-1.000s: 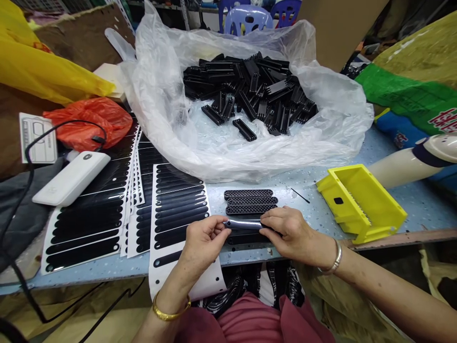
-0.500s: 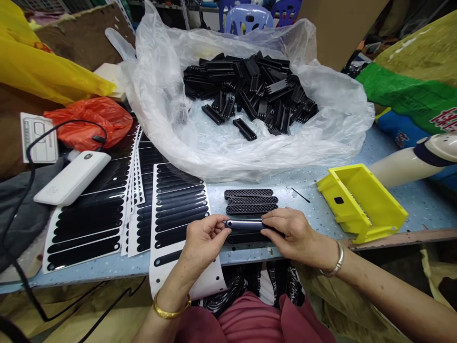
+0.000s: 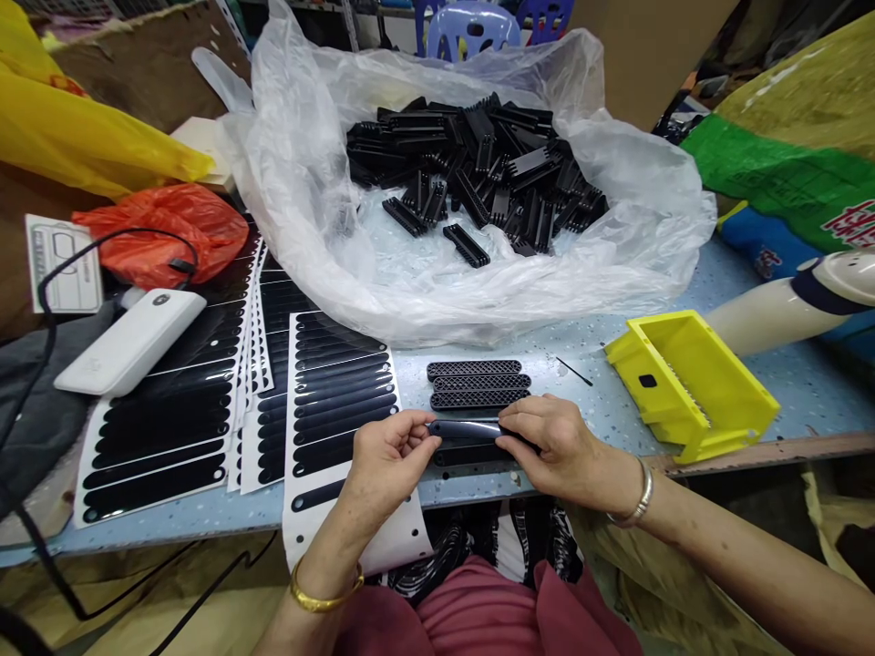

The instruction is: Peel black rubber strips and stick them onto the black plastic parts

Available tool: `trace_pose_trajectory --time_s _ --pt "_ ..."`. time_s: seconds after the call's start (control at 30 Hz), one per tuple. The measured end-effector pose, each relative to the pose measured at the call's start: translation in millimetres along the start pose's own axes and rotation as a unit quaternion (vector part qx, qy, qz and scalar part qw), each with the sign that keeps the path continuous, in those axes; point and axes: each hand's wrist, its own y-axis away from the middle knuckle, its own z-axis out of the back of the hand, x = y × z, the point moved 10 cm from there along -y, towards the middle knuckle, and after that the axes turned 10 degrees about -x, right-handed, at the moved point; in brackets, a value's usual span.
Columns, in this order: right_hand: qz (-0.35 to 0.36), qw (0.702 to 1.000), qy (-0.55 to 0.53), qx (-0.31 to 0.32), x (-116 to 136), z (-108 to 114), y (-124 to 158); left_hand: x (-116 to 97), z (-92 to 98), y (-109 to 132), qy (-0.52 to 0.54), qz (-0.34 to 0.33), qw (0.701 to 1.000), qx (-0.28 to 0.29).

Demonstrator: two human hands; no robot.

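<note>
My left hand [image 3: 388, 465] and my right hand [image 3: 557, 446] pinch the two ends of a narrow black strip [image 3: 465, 430] with a glossy top, just above the table edge. Beneath it lies a second dark strip [image 3: 471, 454], partly hidden by my hands. Three black lattice-patterned plastic bars [image 3: 477, 386] lie side by side just beyond my fingers. To the left of my left hand is a white backing sheet of black oblong stickers [image 3: 334, 410], which runs under my left wrist.
A clear plastic bag [image 3: 301, 200] holds a pile of black comb-like plastic parts [image 3: 471, 164]. Further sticker sheets [image 3: 170, 419] overlap at left, near a white power bank [image 3: 129, 342] and its black cable. A yellow plastic holder [image 3: 687, 383] stands at right.
The whole view has shifted slightly up and to the left. The strip between my hands looks darker and less shiny. Both hands still hold it.
</note>
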Motion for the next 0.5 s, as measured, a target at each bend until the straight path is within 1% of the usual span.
trace_pose_trajectory --time_s 0.13,0.33,0.5 --pt "-0.007 1.0 -0.004 0.001 -0.7 -1.2 -0.3 -0.6 -2.2 0.4 0.016 0.007 1.0 0.021" --pt "-0.022 1.0 -0.006 -0.005 -4.0 -2.7 1.6 -2.9 -1.6 -2.6 0.045 0.047 0.998 0.015" --pt "-0.031 0.999 -0.015 0.001 -4.9 -3.2 0.4 -5.2 -5.2 -4.5 0.045 0.077 0.995 0.047"
